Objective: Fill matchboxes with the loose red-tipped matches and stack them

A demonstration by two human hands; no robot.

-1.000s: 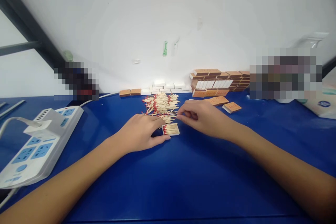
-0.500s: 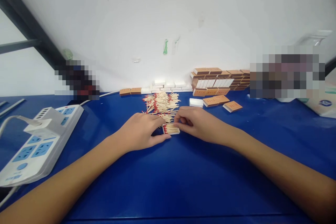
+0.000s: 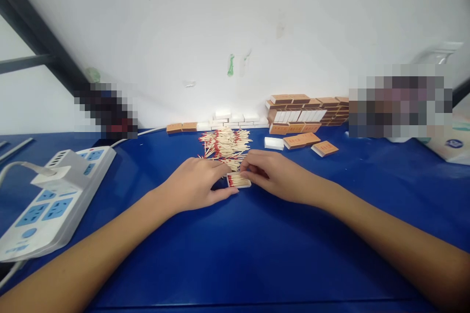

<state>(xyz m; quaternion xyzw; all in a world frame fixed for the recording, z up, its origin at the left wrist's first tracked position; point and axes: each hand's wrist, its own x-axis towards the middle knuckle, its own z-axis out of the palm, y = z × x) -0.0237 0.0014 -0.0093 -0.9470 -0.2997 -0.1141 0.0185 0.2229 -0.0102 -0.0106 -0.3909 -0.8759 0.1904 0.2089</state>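
Note:
A small white matchbox tray (image 3: 244,186) lies on the blue table with red-headed matches (image 3: 235,180) lined up in it, heads to the left. My left hand (image 3: 196,183) grips the tray from the left, thumb along its near side and fingers at its far side. From the right, my right hand (image 3: 267,172) reaches over the tray with thumb and forefinger pinched at the match ends; whether a match is between them is hidden. Just beyond both hands spreads a pile of loose matches (image 3: 227,143), heads mostly to the left.
White tray pieces (image 3: 240,118) are stacked along the wall, beside a stack of orange matchboxes (image 3: 293,128). A white tray (image 3: 273,143) and loose matchbox covers (image 3: 324,148) lie at the right. A power strip (image 3: 62,205) with a plugged-in adapter sits at the left.
My right fingertips have moved slightly left over the matches in the tray. My left hand keeps its hold on the tray.

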